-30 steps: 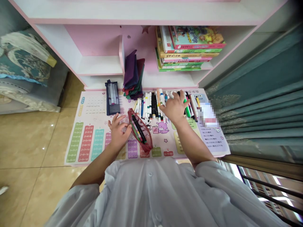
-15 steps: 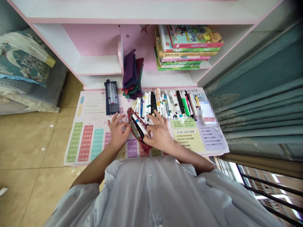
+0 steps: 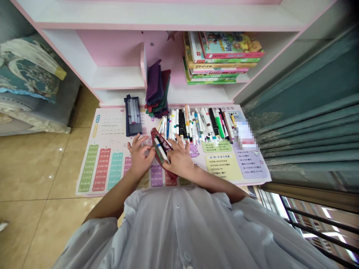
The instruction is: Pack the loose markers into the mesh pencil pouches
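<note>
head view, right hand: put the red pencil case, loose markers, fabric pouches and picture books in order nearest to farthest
1. Red pencil case: directly under the right hand.
2. Loose markers: just ahead of the fingertips, on the desk mat.
3. Fabric pouches: ahead and leftward, stacked upright.
4. Picture books: farthest, ahead and rightward on the shelf.

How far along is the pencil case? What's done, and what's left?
Done: a few markers already lie inside the red mesh pencil case. In hand: the left hand holds its edge while the right hand works at the opening. Left: the long row of loose markers still lies outside it.
</note>
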{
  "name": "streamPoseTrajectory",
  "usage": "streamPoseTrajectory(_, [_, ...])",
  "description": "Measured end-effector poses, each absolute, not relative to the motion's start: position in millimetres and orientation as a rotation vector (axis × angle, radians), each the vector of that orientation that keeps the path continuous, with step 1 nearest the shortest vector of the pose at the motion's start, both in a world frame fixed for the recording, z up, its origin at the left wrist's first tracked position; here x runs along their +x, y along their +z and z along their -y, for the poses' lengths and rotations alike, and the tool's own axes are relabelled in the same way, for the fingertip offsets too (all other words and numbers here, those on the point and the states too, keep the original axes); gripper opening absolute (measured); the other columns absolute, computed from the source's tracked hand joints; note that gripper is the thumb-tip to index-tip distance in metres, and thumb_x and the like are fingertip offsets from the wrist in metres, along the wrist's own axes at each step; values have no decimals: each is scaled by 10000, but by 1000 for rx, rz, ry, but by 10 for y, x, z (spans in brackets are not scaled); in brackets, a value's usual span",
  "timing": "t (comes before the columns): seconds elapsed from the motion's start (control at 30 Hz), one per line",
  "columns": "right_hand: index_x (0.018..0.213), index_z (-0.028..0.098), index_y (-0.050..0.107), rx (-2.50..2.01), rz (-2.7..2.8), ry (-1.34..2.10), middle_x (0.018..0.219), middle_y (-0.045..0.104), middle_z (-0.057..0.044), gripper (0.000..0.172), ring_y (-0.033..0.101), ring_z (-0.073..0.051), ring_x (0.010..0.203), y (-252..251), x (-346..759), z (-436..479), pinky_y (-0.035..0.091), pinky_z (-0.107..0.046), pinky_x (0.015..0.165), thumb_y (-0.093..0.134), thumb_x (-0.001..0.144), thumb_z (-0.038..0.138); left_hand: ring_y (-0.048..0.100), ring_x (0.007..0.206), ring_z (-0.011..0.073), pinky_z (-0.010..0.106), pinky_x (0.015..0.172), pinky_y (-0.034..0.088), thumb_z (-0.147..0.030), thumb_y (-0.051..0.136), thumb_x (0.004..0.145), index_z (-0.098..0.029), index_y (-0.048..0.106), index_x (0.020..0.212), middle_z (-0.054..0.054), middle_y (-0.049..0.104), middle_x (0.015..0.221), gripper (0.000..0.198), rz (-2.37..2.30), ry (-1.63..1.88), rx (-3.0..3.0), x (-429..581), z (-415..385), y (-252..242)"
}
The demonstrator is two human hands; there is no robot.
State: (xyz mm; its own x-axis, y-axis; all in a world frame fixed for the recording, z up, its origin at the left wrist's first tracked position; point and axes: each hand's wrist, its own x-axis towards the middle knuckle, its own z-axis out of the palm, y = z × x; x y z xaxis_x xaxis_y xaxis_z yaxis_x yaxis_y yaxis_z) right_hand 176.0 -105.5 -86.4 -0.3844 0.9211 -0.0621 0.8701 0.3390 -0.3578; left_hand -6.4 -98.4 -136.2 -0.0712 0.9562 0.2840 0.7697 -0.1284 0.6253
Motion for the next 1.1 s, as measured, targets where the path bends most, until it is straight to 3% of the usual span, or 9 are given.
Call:
streamPoseTrajectory(0.47, [711, 178, 732, -1688, 2246, 342, 1483, 524, -142, 283, 284, -423, 1484, -914, 1878, 784, 275, -700, 1121, 624, 878, 380, 413, 1426, 330, 658, 1170, 142, -349, 611, 845, -227, 605, 624, 39, 670, 1281, 252, -1855, 1012, 1919, -71, 980, -1371])
streamPoseTrajectory(0.73, [843, 151, 714, -1999, 2070, 114, 1509, 452, -194, 150, 242, -481, 1474, -992, 2063, 254, 230, -785, 1082, 678, 816, 294, 421, 1417, 333, 654, 1163, 151, -352, 615, 839, -230, 625, 619, 39, 677, 1271, 252, -1844, 1031, 1902, -68, 970, -1359])
streamPoseTrajectory(0.97, [1035, 119, 694, -2152, 2152, 37, 1551, 388, -214, 365, 142, -485, 1492, -1047, 2049, 127, 193, -794, 1083, 688, 793, 392, 411, 1429, 319, 634, 1181, 129, -356, 605, 846, -227, 616, 615, 40, 672, 1286, 265, -1858, 996, 1887, -59, 984, -1344])
streamPoseTrajectory(1.1, [1071, 91, 703, -2228, 2181, 24, 1563, 365, -228, 405, 116, -501, 1487, -991, 2004, 66, 187, -794, 1073, 667, 782, 372, 416, 1424, 327, 634, 1181, 138, -350, 608, 845, -226, 617, 613, 36, 673, 1281, 263, -1857, 988, 1883, -64, 981, -1349])
